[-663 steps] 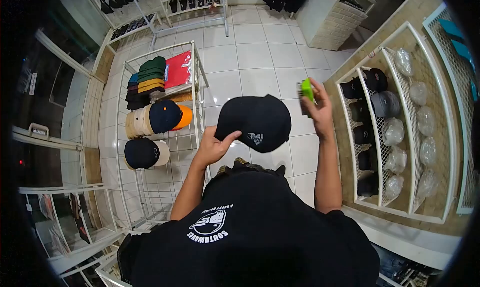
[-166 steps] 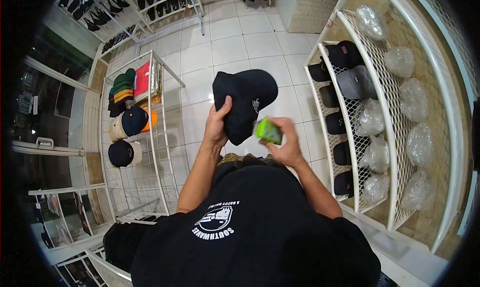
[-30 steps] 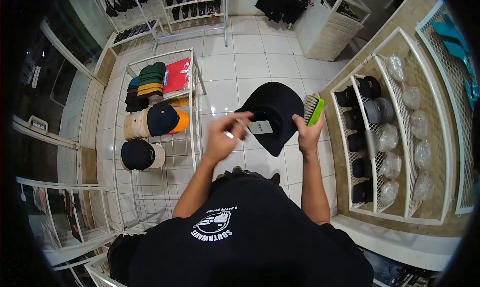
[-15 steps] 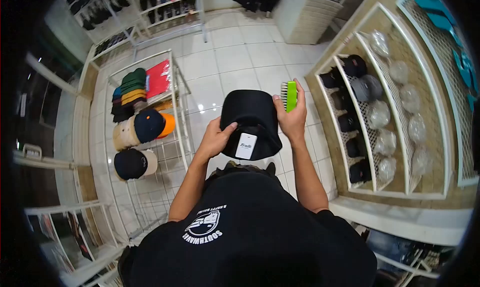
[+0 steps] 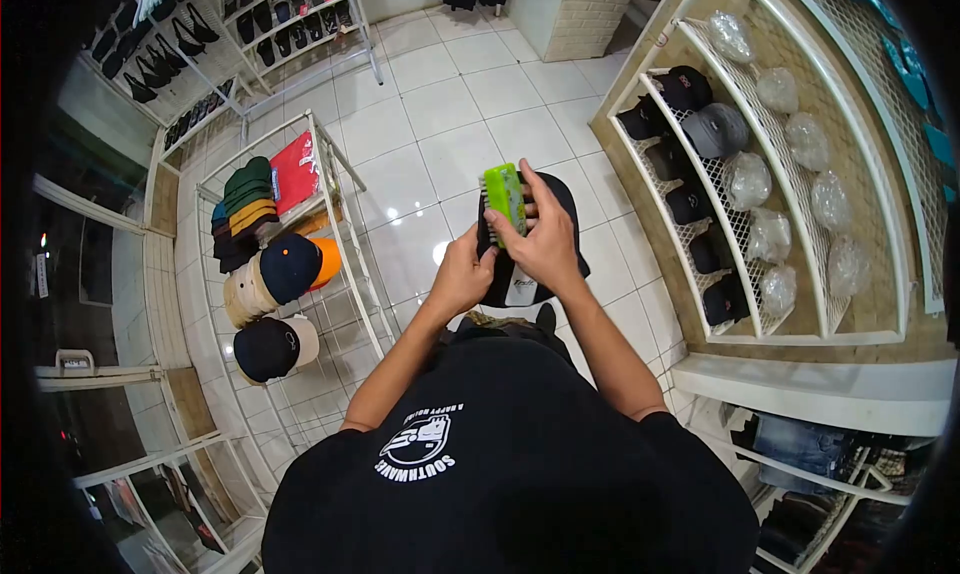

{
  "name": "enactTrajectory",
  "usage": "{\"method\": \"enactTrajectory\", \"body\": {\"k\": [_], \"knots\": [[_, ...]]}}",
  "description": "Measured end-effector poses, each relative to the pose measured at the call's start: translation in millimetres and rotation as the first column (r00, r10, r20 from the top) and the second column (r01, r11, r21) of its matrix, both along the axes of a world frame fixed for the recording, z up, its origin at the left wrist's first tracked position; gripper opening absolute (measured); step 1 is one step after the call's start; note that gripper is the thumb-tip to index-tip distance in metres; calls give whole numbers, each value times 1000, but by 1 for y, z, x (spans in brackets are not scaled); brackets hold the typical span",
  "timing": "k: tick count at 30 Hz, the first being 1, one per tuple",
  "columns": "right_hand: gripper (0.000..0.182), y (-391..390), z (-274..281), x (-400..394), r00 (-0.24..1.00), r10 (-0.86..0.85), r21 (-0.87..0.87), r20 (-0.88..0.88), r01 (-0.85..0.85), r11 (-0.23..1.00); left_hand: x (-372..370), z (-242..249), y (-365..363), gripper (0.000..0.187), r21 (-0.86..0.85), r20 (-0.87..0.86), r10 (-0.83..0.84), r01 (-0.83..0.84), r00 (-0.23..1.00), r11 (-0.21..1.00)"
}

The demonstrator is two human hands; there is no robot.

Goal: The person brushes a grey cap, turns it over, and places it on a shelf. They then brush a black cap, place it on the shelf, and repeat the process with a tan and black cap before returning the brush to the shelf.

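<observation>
A black cap (image 5: 563, 206) is held up in front of my body, with a white paper tag (image 5: 521, 291) hanging at its near side. My left hand (image 5: 462, 276) grips the cap's left edge, thumb bent over it. In my right hand (image 5: 547, 242) is a bright green scrub brush (image 5: 506, 202), fingers and thumb wrapped round its body. Pale bristles point left, and the brush overlaps the left part of the cap in this view. Both hands partly hide the cap.
To the left, a white wire rack (image 5: 352, 242) carries folded beanies (image 5: 250, 199), a red packet (image 5: 295, 171) and stacked caps (image 5: 266, 349). On the right stands a slanted shelf (image 5: 640, 174) with dark caps and plastic-wrapped ones. White floor tiles (image 5: 435, 104) lie ahead.
My right hand has brought the brush leftward, from beside the cap to over it. The cap has turned and shifted right, and my left hand has moved slightly right with it. The view has shifted.
</observation>
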State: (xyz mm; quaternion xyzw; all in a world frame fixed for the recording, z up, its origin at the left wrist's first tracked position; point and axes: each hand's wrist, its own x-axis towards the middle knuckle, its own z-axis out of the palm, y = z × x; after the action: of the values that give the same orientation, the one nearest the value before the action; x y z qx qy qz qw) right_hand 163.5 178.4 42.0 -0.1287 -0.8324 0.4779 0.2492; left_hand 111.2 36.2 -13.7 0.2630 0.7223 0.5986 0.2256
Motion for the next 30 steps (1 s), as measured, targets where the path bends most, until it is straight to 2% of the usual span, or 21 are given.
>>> {"method": "enactTrajectory", "body": {"k": [2,4,6,7,8,10,11,12,14,15,16,18,19,20,22,24,25,26,27,28,30], "knots": [[79,18,-7,-1,994,-111,303,-12,109,947,2,2,-1,31,-2,2,10,-10,1000,1000],[76,20,-7,-5,979,-202,333,25,182,925,5,15,0,32,-46,-93,-23,19,995,999],[72,3,-5,-2,992,-125,274,8,118,955,6,21,-1,32,-143,-102,-30,15,994,990],[69,-8,9,3,989,-19,-11,150,20,1000,3,17,-3,31,-94,-120,32,-43,992,995],[69,-10,6,2,992,77,-172,100,-59,983,1,14,-5,30,-46,-132,92,-99,987,994],[67,7,-11,-6,1000,7,292,-25,1,956,1,18,-8,32,-81,-106,96,-105,990,991],[66,13,-22,-13,992,-108,410,-61,124,904,3,9,-8,32,-17,-143,103,-107,984,994],[63,10,-16,-14,985,-171,358,35,147,922,5,13,-7,33,48,-183,114,-107,977,993],[63,-7,-11,-15,994,-108,216,4,105,971,6,24,-10,36,-44,-168,127,-136,978,990],[63,-18,-2,-12,996,-10,-130,85,21,991,3,26,-13,37,-81,-201,134,-153,970,985],[63,-21,-16,-16,997,62,-285,-54,-75,956,0,28,-17,37,-120,-235,142,-173,962,978],[60,-9,-8,-19,996,88,79,-9,-87,993,-1,24,-22,38,-87,-220,188,-211,957,973],[61,-5,-12,-27,999,1,215,-44,8,977,1,16,-21,39,-28,-227,204,-216,952,976],[62,-3,-16,-31,999,-41,129,7,40,991,4,9,-21,40,31,-233,218,-217,948,976],[61,-18,-9,-31,999,-27,71,46,23,997,7,13,-21,43,-62,-346,213,-249,914,966],[61,-29,-23,-30,981,173,-382,-87,-193,904,1,23,-28,51,-57,-287,234,-260,929,964],[60,-30,-25,-30,956,235,-464,-174,-290,837,0,26,-31,51,-60,-289,243,-271,926,961],[60,-25,-25,-33,953,245,-469,-176,-300,831,0,29,-34,52,-87,-239,230,-257,943,963],[60,-14,-24,-37,974,194,-324,-117,-222,919,1,30,-36,53,-113,-188,218,-242,958,964],[60,-9,-21,-41,989,131,-163,-69,-141,976,4,24,-34,54,-79,-220,227,-250,949,965],[60,-17,-16,-41,997,51,-148,58,-42,988,12,23,-29,46,-73,-324,235,-272,916,959]]}}
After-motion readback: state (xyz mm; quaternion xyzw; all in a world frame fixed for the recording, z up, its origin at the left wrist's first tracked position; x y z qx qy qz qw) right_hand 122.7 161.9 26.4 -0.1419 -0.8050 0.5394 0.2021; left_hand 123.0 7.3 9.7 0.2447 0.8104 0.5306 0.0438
